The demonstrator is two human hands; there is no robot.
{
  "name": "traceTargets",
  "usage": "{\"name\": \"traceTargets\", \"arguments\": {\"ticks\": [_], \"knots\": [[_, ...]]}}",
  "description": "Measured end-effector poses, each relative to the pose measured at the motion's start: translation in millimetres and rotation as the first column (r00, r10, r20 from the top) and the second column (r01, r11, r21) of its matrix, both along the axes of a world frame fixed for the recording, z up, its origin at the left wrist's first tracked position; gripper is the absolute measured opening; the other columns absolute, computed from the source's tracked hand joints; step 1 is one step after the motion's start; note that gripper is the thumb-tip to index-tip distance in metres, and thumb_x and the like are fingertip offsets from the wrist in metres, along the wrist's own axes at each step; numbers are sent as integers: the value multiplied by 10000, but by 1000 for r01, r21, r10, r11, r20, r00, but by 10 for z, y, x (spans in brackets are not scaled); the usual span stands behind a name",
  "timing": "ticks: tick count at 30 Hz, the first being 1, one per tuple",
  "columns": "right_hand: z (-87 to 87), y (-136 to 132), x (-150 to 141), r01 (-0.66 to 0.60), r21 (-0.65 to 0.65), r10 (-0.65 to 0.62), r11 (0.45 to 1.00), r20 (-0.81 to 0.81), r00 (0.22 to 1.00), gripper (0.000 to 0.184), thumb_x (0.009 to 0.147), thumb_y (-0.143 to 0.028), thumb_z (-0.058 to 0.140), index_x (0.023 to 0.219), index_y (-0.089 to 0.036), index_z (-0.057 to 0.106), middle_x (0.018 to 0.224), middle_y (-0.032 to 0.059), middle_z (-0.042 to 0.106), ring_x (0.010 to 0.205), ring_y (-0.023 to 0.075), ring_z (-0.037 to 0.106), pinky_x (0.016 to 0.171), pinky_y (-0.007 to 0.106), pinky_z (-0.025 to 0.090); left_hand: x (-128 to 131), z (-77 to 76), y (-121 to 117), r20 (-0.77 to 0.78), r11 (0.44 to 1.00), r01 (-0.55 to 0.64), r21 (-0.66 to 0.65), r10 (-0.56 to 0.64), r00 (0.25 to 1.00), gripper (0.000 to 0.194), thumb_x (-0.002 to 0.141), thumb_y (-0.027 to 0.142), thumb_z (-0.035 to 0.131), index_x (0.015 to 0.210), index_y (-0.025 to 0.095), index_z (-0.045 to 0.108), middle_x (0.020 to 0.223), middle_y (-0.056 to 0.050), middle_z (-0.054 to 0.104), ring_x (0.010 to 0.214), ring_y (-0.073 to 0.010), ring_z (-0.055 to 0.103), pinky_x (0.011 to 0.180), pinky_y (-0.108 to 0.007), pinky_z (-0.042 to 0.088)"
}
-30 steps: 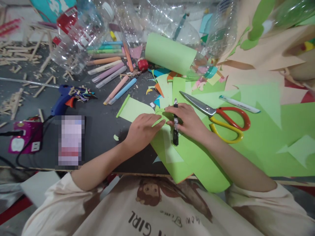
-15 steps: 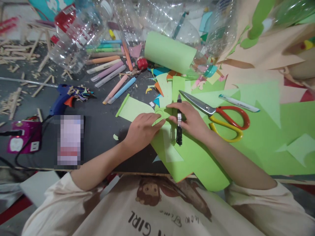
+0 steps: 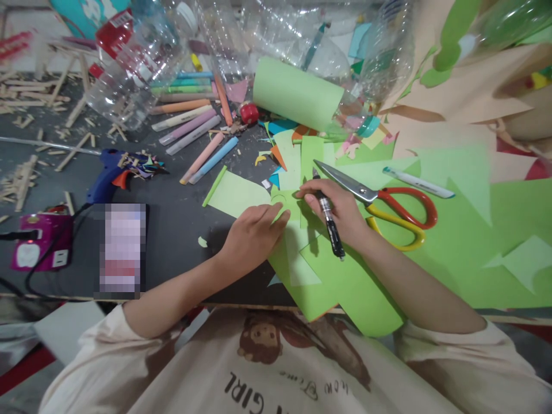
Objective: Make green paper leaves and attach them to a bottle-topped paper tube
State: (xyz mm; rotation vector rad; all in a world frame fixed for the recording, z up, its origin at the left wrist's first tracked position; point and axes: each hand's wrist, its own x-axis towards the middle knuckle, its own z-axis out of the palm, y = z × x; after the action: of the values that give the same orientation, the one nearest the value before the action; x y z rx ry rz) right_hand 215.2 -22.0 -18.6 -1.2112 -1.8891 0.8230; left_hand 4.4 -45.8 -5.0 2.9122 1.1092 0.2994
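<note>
A black pen (image 3: 333,236) is gripped in my right hand (image 3: 345,213), slanting with its black end toward me. Below that hand lies bright green paper (image 3: 340,270). My left hand (image 3: 250,236) rests flat, fingers stretched and thumb apart, on a green paper piece (image 3: 291,200) with a faint curved line near the fingertips. Part of this piece is hidden under the fingers. Just left of it sits a pale green paper strip (image 3: 239,194) with a rolled green edge. Large scissors (image 3: 366,194) with red and yellow handles lie right of my right hand.
A blue glue gun (image 3: 106,172), a phone (image 3: 123,247) and a purple power adapter (image 3: 43,241) lie at left. Several markers (image 3: 194,123), clear plastic bottles (image 3: 125,95) and a green-paper-wrapped bottle (image 3: 297,95) are farther back. A white marker (image 3: 418,183) is at right.
My right hand has shifted slightly right, off the small green piece, and the pen has swung from upright to slanted. The left hand has barely moved.
</note>
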Motion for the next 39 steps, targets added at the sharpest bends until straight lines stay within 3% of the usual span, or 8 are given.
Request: {"name": "traceTargets", "arguments": {"ticks": [10,18,27,33,39], "knots": [[-38,-8,68,151,11,-151,988,-25,988,122,946,-334,543,941,-243,624,839,27,710,763,201,698,672,345,538,15,-23,-52,-28,997,-14,82,17,999,283,952,190,494,1201,127,613,1189,-119,697,1003,-218,652,871,-349,519],[9,-19,23,-62,159,31,985,193,981,113,921,-203,527,927,-232,637,807,43,724,746,213,653,664,350,502,5,-7,-23,-31,994,-10,111,14,999,247,957,192,497,1166,147,621,1154,-92,713,971,-210,662,861,-347,520],[-1,-4,41,-98,99,74,990,228,971,109,928,-203,516,958,-228,618,868,59,728,791,226,630,692,346,467,-50,-8,105,-46,1000,7,11,-6,999,258,957,118,447,1093,204,649,1106,-46,721,875,-184,670,776,-333,521],[-58,11,23,-154,91,119,984,315,942,91,904,-281,565,967,-224,596,803,53,688,763,245,586,694,353,417,-28,-27,124,-21,999,-26,-42,25,999,222,931,104,488,1082,172,636,1037,-37,735,839,-186,659,743,-324,505],[-70,9,19,-162,59,132,985,345,929,182,939,-382,526,1015,-228,587,834,66,675,798,259,568,723,367,398,-50,-67,114,65,999,4,38,-6,998,218,941,121,503,1101,181,637,1037,-37,736,856,-181,668,754,-313,502]]}}
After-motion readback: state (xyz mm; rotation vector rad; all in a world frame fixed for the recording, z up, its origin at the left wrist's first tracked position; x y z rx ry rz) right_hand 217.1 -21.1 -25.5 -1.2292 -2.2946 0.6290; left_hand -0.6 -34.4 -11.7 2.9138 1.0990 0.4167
